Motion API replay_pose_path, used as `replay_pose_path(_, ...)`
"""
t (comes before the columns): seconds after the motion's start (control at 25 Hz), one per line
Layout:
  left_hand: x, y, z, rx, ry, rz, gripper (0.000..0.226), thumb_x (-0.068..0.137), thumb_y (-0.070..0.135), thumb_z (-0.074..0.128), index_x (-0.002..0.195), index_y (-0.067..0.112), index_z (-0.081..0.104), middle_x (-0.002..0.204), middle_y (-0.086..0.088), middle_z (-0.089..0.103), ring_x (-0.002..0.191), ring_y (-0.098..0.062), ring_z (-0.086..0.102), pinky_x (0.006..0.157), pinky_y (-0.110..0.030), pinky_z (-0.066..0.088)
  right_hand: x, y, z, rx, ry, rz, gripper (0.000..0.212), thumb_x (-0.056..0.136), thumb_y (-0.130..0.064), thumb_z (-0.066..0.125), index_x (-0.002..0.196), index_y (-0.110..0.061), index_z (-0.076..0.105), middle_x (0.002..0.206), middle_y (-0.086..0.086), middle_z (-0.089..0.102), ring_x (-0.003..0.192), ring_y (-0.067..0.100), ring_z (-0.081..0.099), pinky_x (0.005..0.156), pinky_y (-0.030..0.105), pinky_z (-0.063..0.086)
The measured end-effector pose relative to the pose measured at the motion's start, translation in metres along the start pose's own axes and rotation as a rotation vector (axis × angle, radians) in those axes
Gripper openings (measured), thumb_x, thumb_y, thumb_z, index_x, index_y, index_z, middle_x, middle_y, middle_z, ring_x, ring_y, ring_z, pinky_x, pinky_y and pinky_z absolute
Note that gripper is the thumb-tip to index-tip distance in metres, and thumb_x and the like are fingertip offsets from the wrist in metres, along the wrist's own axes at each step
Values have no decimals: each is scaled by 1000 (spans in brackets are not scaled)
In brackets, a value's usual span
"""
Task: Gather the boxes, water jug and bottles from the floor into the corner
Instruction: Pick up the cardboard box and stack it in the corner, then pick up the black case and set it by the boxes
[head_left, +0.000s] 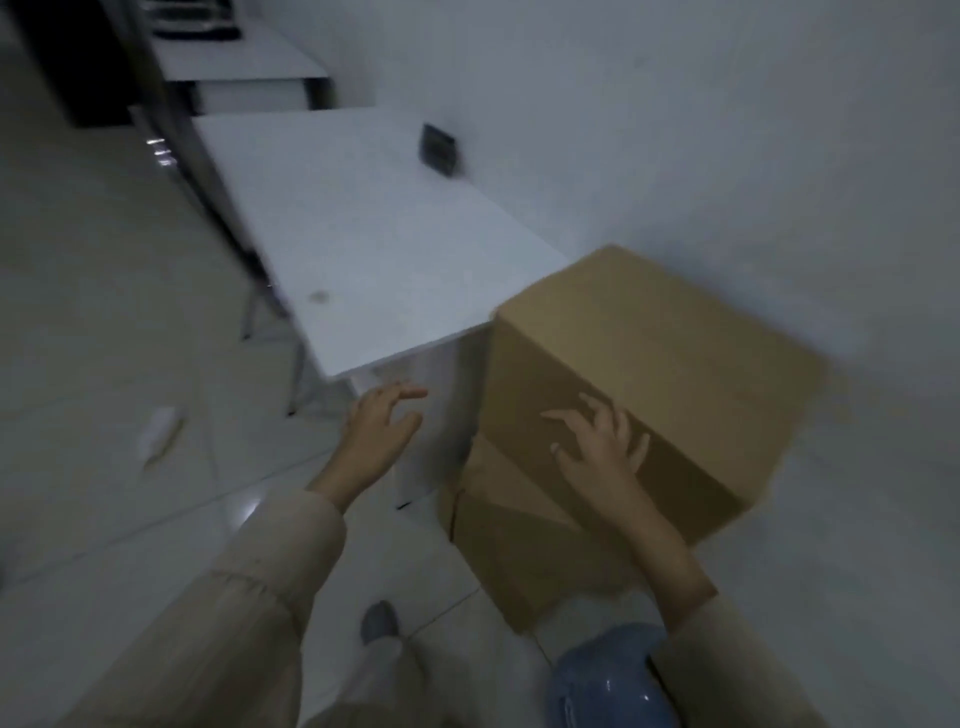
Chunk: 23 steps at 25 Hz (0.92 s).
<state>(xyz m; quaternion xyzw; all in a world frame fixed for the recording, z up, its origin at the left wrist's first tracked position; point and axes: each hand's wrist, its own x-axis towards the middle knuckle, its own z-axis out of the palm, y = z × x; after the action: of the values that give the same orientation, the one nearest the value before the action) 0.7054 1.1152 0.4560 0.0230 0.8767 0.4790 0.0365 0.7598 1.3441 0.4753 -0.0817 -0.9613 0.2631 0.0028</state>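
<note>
The fingers (574, 418) of the right hand (597, 452) are spread out and lie on the front face of the top box (675, 364). They are not curled round anything. The hand seems to press or steady the box so it sits straight against the wall (727, 130), though the picture is blurry, so I cannot be sure how hard it pushes.

The left hand (382, 426) is in the air, just left of the boxes and below the near corner of the white table (363, 249). Its fingers are loose and a bit bent, and it holds nothing. It looks ready to help if the box slips.

The top box sits on a lower box (519, 545), which stands on the floor (104, 364). The top one is turned a little, so it does not line up with the one under it. Both are tucked into the gap between the near end of the table and the wall. That spot looks like the corner for the pile, and stacking saves floor space.

The blue water jug (608, 680) is on the floor right in front of the lower box, under the right arm. It is already close to the pile. No bottles can be seen here.

A small dark thing (439, 150) stands at the far edge of the table by the wall. A pale bit of something (158, 431) lies on the floor to the left.
</note>
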Motion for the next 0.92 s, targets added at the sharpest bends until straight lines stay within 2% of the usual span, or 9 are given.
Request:
replay_pose_path(0.16, -96, -72, -69, -90, 291, -257, 30, 90, 16, 49, 116, 26, 59, 133, -5, 51, 130, -22, 40, 109, -37, 31, -14, -66, 47, 33, -235, -328, 35, 93, -17, 46, 125, -29, 54, 151, -1, 29, 146, 24, 5, 117, 48, 0)
replay_pose_path(0.28, -178, -114, -113, -143, 520, -391, 29, 92, 15, 46, 117, 25, 58, 133, -4, 51, 128, -21, 42, 106, -34, 31, -39, -119, 87, 56, -419, -604, 35, 88, -18, 47, 121, -21, 59, 135, 8, 48, 133, 26, 35, 111, 33, 22)
replay_pose_path(0.36, -233, -136, -137, -172, 660, -445, 29, 92, 12, 45, 117, 20, 58, 132, -4, 53, 125, -19, 45, 101, -28, 31, -64, -152, 114, 113, -550, -748, 31, 89, -11, 49, 116, -18, 62, 126, 7, 55, 125, 24, 45, 105, 28, 28)
replay_pose_path(0.44, -285, -152, -153, -201, 784, -493, 28, 92, 9, 45, 116, 17, 58, 130, -5, 54, 123, -20, 47, 99, -27, 32, -91, -180, 134, 163, -659, -822, 28, 90, -6, 49, 112, -18, 63, 121, 4, 58, 120, 19, 50, 103, 22, 34)
replay_pose_path(0.56, -361, -173, -173, -251, 941, -575, 28, 92, 6, 44, 116, 13, 58, 126, -6, 56, 117, -20, 50, 100, -28, 36, -141, -220, 155, 236, -793, -846, 28, 91, -4, 47, 108, -18, 62, 114, -3, 57, 111, 8, 51, 90, 0, 30)
replay_pose_path(0.68, -447, -188, -189, -262, 1038, -634, 29, 93, 6, 43, 118, 11, 56, 118, -3, 56, 92, -10, 55, 79, -12, 43, -204, -260, 181, 313, -865, -864, 30, 90, -4, 47, 101, -28, 60, 114, -6, 57, 111, 5, 50, 97, 15, 34)
replay_pose_path(0.72, -476, -192, -196, -260, 1060, -649, 29, 93, 5, 42, 119, 11, 56, 117, -2, 56, 91, -10, 55, 78, -14, 42, -228, -272, 191, 334, -888, -866, 30, 91, -4, 46, 100, -30, 59, 115, -6, 58, 112, 7, 49, 97, 19, 34)
replay_pose_path(0.84, -569, -204, -213, -243, 1157, -738, 30, 93, 5, 42, 119, 10, 56, 119, -3, 55, 107, -15, 49, 90, -25, 34, -308, -306, 223, 320, -1024, -886, 29, 92, -7, 45, 101, -31, 58, 124, -4, 56, 117, 12, 47, 88, 18, 33)
replay_pose_path(0.92, -626, -212, -219, -220, 1231, -779, 30, 93, 5, 43, 119, 11, 56, 122, -4, 55, 115, -16, 47, 96, -27, 32, -357, -326, 244, 294, -1126, -929, 29, 93, -9, 44, 102, -32, 58, 125, -3, 56, 119, 12, 46, 79, 7, 33)
